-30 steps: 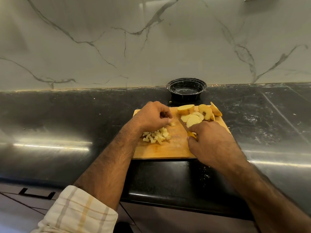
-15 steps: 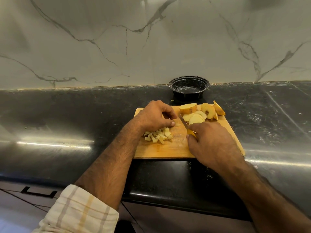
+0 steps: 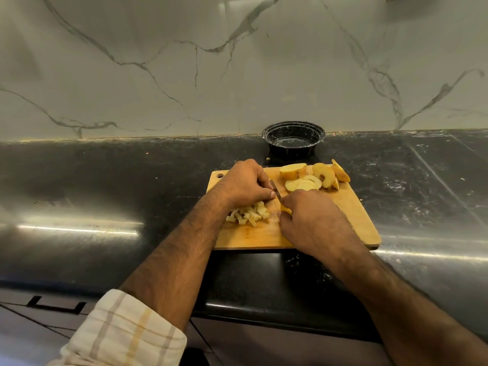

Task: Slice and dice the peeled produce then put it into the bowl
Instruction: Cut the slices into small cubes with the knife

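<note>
While the left hand (image 3: pixel 247 184) curls over a hidden piece at frame centre, the right hand (image 3: pixel 311 220) grasps the knife (image 3: pixel 276 192); diced pieces (image 3: pixel 249 213) and slices (image 3: pixel 306 180) lie on the cutting board (image 3: pixel 351 207), the bowl (image 3: pixel 293 140) just behind.

Black bowl (image 3: pixel 293 140) — pale-yellow dice (image 3: pixel 249 215) — tan board (image 3: pixel 351 215).

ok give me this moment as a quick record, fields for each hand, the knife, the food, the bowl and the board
left hand: curled over a piece being cut, next to the blade
right hand: grips the knife by its yellow handle
diced pieces: small pile on the board, under the left wrist
slices: uncut, at the board's far end
bowl: black, empty, beyond the board
cutting board: wooden, on the dark counter
</note>
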`<state>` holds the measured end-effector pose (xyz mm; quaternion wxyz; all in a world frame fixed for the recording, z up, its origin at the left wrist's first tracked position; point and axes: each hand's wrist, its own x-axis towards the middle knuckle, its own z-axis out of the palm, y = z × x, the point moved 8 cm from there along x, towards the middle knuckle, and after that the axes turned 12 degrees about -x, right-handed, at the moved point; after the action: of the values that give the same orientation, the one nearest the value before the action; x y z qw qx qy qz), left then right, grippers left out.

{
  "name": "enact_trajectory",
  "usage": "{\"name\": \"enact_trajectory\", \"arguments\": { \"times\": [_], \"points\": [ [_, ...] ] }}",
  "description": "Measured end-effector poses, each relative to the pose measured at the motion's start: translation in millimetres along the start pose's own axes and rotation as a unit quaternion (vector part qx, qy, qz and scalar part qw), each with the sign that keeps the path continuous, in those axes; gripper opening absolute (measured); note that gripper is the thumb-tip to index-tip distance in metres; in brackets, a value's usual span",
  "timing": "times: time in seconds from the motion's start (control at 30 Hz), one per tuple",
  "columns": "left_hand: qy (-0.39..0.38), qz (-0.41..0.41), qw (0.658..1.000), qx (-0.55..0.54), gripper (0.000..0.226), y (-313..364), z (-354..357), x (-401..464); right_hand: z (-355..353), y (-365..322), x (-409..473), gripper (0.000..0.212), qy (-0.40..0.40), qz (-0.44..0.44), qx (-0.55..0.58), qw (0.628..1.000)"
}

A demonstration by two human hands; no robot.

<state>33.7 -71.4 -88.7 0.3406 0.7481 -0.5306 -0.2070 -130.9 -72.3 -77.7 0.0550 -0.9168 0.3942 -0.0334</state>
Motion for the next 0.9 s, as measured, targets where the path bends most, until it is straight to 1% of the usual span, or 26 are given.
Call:
{"name": "enact_trajectory", "arguments": {
  "times": [0.17,0.23,0.3,0.37,0.4,0.47,0.53,0.6,0.7,0.8,0.9],
  "points": [
    [0.011,-0.014,0.999,0.030,0.002,0,1,3,0,1,-7,0.040,-0.036,-0.005,-0.011,0.999],
    [0.019,-0.014,0.998,0.054,0.005,-2,-2,5,-1,3,-16,0.040,-0.045,-0.014,-0.020,0.999],
    [0.022,-0.003,0.995,0.096,0.008,1,-3,4,-3,6,-26,0.041,-0.062,-0.020,-0.030,0.997],
    [0.013,0.014,0.992,0.125,0.010,3,-4,1,-9,11,-33,0.037,-0.056,-0.023,-0.033,0.998],
    [0.009,0.022,0.992,0.120,0.011,3,-6,0,-12,14,-34,0.034,-0.041,-0.023,-0.031,0.998],
    [0.015,0.033,0.997,0.074,0.013,0,-13,-4,-17,17,-35,0.030,-0.006,-0.018,-0.031,0.999],
    [0.047,0.058,0.997,0.031,0.010,-5,-23,-5,-14,17,-36,0.028,-0.001,-0.003,-0.041,0.999],
    [0.072,0.070,0.995,0.018,0.006,-10,-30,-4,-7,13,-33,0.026,-0.004,0.004,-0.054,0.999],
    [0.092,0.047,0.994,0.026,0.011,-17,-37,-3,-2,3,-25,0.026,-0.003,-0.016,-0.046,0.999],
    [0.111,0.012,0.992,0.054,0.016,-29,-46,-2,0,-4,-21,0.034,-0.012,-0.054,-0.010,0.998],
    [0.113,-0.013,0.991,0.067,0.018,-35,-55,-3,-7,1,-15,0.037,0.010,-0.044,-0.010,0.999]
  ]
}}
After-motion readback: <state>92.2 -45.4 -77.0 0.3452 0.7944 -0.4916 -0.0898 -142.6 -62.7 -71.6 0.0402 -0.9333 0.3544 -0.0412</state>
